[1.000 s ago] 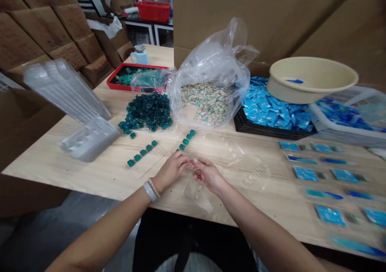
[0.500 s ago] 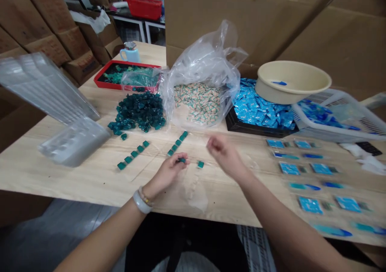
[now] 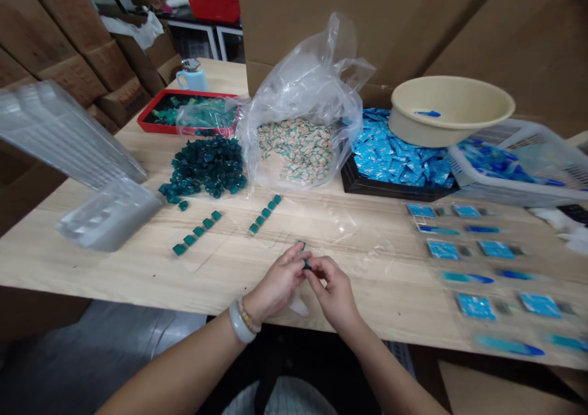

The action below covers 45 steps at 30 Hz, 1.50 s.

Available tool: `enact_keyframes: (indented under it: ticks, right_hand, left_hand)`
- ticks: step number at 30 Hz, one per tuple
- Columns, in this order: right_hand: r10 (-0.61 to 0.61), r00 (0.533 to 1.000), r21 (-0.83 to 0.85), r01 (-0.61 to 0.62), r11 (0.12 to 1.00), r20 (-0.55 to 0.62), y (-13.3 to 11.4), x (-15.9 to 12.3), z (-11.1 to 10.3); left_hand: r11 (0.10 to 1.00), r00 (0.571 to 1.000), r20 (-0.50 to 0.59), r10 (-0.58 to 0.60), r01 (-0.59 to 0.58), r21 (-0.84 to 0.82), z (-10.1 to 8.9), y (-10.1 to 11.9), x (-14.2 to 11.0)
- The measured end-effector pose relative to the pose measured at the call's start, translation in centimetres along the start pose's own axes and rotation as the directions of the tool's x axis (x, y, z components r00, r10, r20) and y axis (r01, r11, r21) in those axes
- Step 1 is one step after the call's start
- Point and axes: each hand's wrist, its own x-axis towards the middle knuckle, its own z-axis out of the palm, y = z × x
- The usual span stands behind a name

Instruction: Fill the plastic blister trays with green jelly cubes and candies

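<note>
I see the right hand pinching a dark green block, nearer the person than the plastic bag; the grip of the left hand I can't tell. The block looks light, stiff, slick, best held by its edges

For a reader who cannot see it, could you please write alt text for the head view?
A person's left hand and right hand meet at a dark green piece over a table; beyond lie two rows of green pieces, a dark pile and a clear bag.
</note>
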Motion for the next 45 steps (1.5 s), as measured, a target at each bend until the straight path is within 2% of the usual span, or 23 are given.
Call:
enact_keyframes:
  ticks: [2,6,12,15,17,21,23,25,28,30,32,36,38,39,41,42,43,45]
  right_hand:
    - [-0.014,0.999,0.017,0.014,1.000,-0.032,-0.2,0.0,0.0]
    - [-0.023,0.997,0.058,0.028,0.998,-0.079,-0.3,-0.2,0.3]
    - [0.066,0.990,0.138,-0.049,0.989,-0.121,-1.3,-0.9,1.0]
    - [0.055,0.988,0.110,-0.038,0.993,-0.147,-1.4,-1.3,0.8]
    - [0.025,0.985,0.043,-0.018,0.999,-0.172,-1.5,-1.7,0.6]
    - [0.051,0.983,0.037,-0.046,0.998,-0.175,-1.7,-2.8,0.2]
    - [0.098,0.984,0.071,-0.088,0.994,-0.148,-1.7,-3.1,0.0]
    - [0.130,0.986,0.078,-0.122,0.989,-0.102,-1.5,-3.3,-0.2]
    - [0.093,0.995,0.097,-0.089,0.991,-0.034,-1.2,-3.5,-0.8]
    - [0.042,0.999,0.170,-0.039,0.985,-0.013,-0.9,-3.8,-1.0]
    - [0.037,0.999,0.267,-0.029,0.963,-0.027,-0.7,-4.2,-0.8]
    - [0.187,0.982,0.521,-0.169,0.836,0.019,-0.6,-4.7,0.2]
    - [0.219,0.972,0.561,-0.227,0.796,0.082,-0.7,-4.6,0.6]
    - [0.214,0.972,0.530,-0.231,0.816,0.095,-0.7,-4.4,0.7]
    - [0.166,0.984,0.375,-0.177,0.910,0.061,-0.4,-3.6,0.7]
    - [0.121,0.992,0.259,-0.124,0.958,0.027,0.0,-3.0,0.7]
    - [0.065,0.998,0.130,-0.064,0.989,-0.001,0.4,-2.2,0.8]
    - [-0.048,0.999,-0.108,0.047,0.993,-0.014,1.5,-0.7,1.0]
  left_hand:
    - [1.000,1.000,0.025,0.019,-0.018,-0.015,-0.1,0.1,-0.2]
    - [0.994,0.996,0.064,0.057,-0.063,0.087,-0.9,0.2,-0.6]
    - [0.965,0.994,0.018,0.106,-0.107,0.239,-1.6,0.2,-1.4]
    - [0.941,0.997,-0.033,0.072,-0.057,0.334,-1.8,0.1,-0.9]
    - [0.948,0.999,-0.036,0.011,0.001,0.319,-1.6,0.0,-0.7]
    - [0.950,0.993,0.084,-0.085,0.055,0.307,-0.7,-0.4,-1.4]
    - [0.908,0.982,0.176,-0.073,-0.008,0.420,-0.5,-0.4,-1.7]
    - [0.819,0.969,0.245,-0.031,-0.117,0.562,-0.6,-0.5,-1.7]
    - [0.720,0.959,0.283,0.032,-0.218,0.659,-1.3,-0.8,-1.4]
    - [0.739,0.964,0.264,0.041,-0.207,0.641,-1.7,-1.2,-1.4]
    - [0.802,0.972,0.234,0.024,-0.159,0.576,-2.0,-1.7,-1.8]
    - [0.898,0.976,0.218,-0.004,-0.093,0.430,-2.3,-2.4,-2.6]
    - [0.910,0.976,0.217,0.014,-0.102,0.401,-2.5,-2.5,-2.6]
    - [0.906,0.977,0.210,0.036,-0.120,0.405,-2.7,-2.4,-2.6]
    - [0.846,0.976,0.159,0.146,-0.206,0.492,-3.3,-2.1,-2.4]
    - [0.766,0.961,0.132,0.243,-0.274,0.581,-3.6,-1.9,-2.2]
    - [0.642,0.927,0.131,0.352,-0.341,0.686,-3.9,-1.7,-2.0]
    - [0.313,0.835,0.235,0.497,-0.425,0.850,-4.5,-1.5,-1.6]
